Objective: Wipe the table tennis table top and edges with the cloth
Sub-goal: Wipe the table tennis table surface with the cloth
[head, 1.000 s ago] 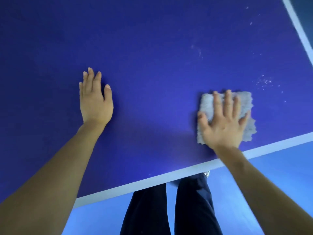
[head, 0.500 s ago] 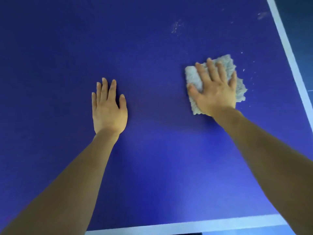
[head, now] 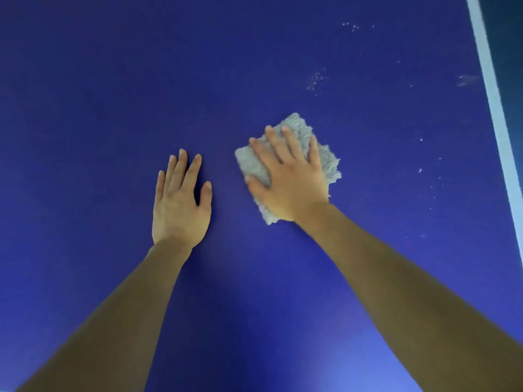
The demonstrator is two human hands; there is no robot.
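The blue table tennis table top [head: 99,94] fills the view. A fluffy grey cloth [head: 328,162] lies flat on it right of centre. My right hand [head: 291,179] presses down on the cloth with fingers straight and spread, covering most of it. My left hand [head: 181,202] rests flat on the bare table top just left of the cloth, fingers straight, holding nothing. Both forearms reach in from the bottom of the view.
A white side line [head: 492,108] runs along the table's right edge, with darker floor beyond it. White specks and smudges [head: 317,79] dot the surface above and to the right of the cloth.
My right hand has slid the cloth away from the near edge and then leftward toward my left hand. The view shifted forward, so the near white edge line has dropped out of sight.
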